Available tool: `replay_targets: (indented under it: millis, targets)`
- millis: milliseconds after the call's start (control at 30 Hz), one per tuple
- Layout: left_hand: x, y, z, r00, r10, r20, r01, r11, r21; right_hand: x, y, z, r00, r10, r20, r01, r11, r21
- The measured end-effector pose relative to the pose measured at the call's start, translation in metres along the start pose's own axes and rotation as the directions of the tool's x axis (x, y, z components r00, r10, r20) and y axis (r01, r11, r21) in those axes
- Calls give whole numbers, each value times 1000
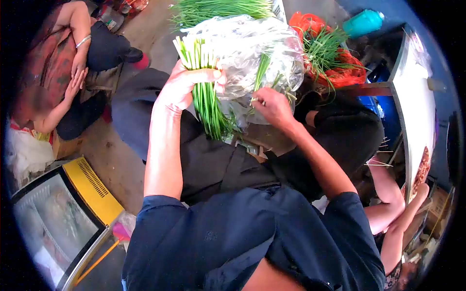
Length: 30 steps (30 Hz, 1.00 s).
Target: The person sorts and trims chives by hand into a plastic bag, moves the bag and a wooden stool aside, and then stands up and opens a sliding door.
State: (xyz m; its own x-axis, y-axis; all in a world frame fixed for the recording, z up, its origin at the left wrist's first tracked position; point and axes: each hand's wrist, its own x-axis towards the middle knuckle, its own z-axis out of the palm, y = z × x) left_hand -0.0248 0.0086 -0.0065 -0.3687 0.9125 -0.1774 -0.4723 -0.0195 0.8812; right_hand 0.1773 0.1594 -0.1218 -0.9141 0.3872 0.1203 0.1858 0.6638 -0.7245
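My left hand (189,85) is wrapped round a thick bunch of garlic chives (208,109), with the pale cut ends up and the green leaves hanging down. To its right, my right hand (273,105) is closed in a pinch at the lower edge of a clear plastic bag (238,36). Something thin and pale shows at its fingertips, too small to make out. A few loose chive stalks (262,70) lie on the bag just above that hand. The bag spreads over my lap and knees.
A large heap of long chives (221,10) lies beyond the bag. More greens (324,51) sit on red netting (347,72) at right, near a teal container (363,23). One person (51,68) sits at left; another person's arm (400,218) shows at lower right. A glass-topped freezer (92,182) stands lower left.
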Motion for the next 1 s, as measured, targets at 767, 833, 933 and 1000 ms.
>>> replay_targets:
  millis: [767, 833, 933, 1000]
  targets:
    - [6, -6, 2, 993, 31, -112, -22, 996, 86, 35, -69, -45, 919, -199, -341, 224, 974, 34]
    - [5, -4, 3, 994, 47, -96, -38, 994, 103, 43, -80, -66, 907, -129, -401, 227, 952, 207]
    - [7, -3, 4, 997, 49, -58, -41, 991, 131, 44, -104, -95, 951, 173, -255, 39, 754, 656]
    - [6, 0, 8, 998, 55, -42, -48, 987, 153, 45, -109, -104, 951, 213, -223, 22, 674, 738]
